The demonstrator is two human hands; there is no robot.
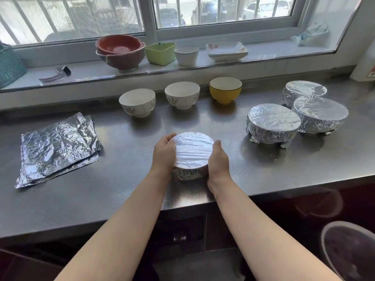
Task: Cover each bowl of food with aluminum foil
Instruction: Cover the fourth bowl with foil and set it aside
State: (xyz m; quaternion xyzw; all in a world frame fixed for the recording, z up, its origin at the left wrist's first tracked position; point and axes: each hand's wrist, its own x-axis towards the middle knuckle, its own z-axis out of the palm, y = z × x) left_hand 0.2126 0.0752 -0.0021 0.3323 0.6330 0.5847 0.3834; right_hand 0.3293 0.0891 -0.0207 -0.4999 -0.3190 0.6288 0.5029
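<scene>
A bowl wrapped in aluminum foil (192,153) stands near the front edge of the steel counter (121,179). My left hand (164,154) and my right hand (218,161) cup its two sides, fingers curled round the foil below the rim. Three more foil-covered bowls (273,121) (320,113) (304,90) sit at the right. Uncovered in a row behind are two white bowls (138,104) (182,97) and a yellow bowl (225,89). Loose foil sheets (58,147) lie stacked at the left.
On the windowsill stand stacked red bowls (120,50), a green container (160,52), a white cup (186,54), a white dish (226,50) and a watch (57,75). A teal basket (9,65) is far left. A dark bin (349,252) sits below at the right.
</scene>
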